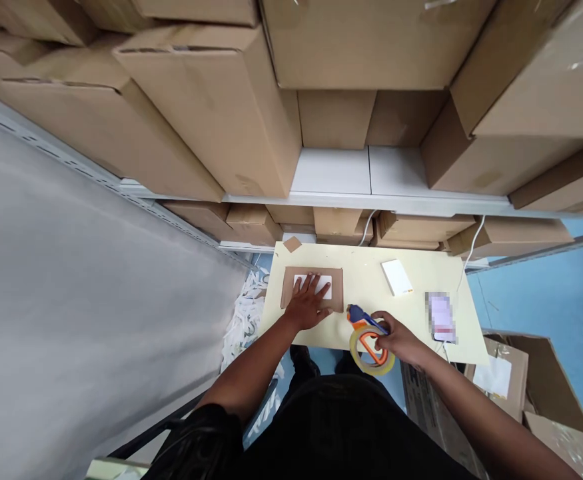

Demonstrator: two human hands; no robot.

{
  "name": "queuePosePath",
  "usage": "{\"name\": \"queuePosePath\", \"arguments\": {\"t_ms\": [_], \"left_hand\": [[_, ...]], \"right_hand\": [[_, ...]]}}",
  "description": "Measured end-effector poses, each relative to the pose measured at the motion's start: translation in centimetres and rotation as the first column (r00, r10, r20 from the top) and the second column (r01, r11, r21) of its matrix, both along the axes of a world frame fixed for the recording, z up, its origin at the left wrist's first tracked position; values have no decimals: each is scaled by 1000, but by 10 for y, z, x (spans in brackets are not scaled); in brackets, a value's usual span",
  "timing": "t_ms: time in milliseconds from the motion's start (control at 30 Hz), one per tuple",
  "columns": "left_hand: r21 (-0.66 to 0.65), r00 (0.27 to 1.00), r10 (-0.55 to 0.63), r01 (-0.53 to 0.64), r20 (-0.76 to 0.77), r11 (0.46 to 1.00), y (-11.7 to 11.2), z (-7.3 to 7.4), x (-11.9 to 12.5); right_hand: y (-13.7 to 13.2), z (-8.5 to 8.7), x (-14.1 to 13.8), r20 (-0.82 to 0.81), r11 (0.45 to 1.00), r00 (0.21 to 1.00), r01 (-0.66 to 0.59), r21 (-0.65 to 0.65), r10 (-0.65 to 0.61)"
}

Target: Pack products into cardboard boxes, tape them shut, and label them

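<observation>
My left hand (pixel 308 307) lies flat with its fingers spread, pressing on a white label (pixel 326 280) on top of a flat brown cardboard box (pixel 336 300). The box rests at the left part of the cream table. My right hand (pixel 394 337) grips a blue and orange tape dispenser (pixel 358 317) by its handle. A roll of clear yellowish tape (pixel 355 350) is fitted on it. The dispenser is held over the table's front edge, to the right of the box and apart from it.
On the cream table (pixel 361 267) are a small white box (pixel 396 277), a phone (pixel 441 317) and a cardboard scrap (pixel 292 244). Shelves of cardboard boxes (pixel 221 100) rise behind. Paper strips (pixel 244 317) litter the floor at left; an open carton (pixel 546 373) stands at right.
</observation>
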State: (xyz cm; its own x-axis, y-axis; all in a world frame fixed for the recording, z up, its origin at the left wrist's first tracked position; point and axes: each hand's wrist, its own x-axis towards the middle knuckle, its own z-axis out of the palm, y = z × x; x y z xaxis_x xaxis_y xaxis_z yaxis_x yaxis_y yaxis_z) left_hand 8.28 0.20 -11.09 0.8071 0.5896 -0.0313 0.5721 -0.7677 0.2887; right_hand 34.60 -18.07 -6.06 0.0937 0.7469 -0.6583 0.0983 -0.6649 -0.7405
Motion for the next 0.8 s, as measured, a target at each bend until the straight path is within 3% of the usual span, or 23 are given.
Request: {"name": "queuePosePath", "arguments": {"t_ms": [67, 167, 300, 400, 500, 600, 700, 800], "left_hand": [[-25, 1000, 2, -2, 18, 1000, 2, 1, -2], [-66, 998, 3, 1, 61, 998, 5, 6, -7], [-45, 981, 80, -73, 179, 996, -1, 15, -23], [-7, 946, 221, -226, 237, 974, -13, 15, -47], [-12, 920, 326, -332, 218, 943, -25, 6, -75], [-34, 921, 337, -337, 194, 941, -35, -5, -97], [-49, 919, 336, -333, 208, 942, -43, -10, -105], [-62, 905, 359, -355, 229, 933, -48, -6, -103]], "right_hand": [[11, 25, 11, 38, 993, 999, 33, 111, -37], [53, 78, 22, 167, 958, 981, 45, 282, -95], [140, 153, 34, 430, 892, 876, 1, 453, -219], [212, 189, 46, 579, 863, 775, -91, 496, -251], [275, 201, 54, 644, 844, 723, -162, 511, -251], [320, 200, 54, 712, 890, 651, -121, 439, -263], [347, 197, 49, 744, 929, 611, -37, 368, -270], [349, 198, 49, 731, 933, 627, -17, 359, -270]]}}
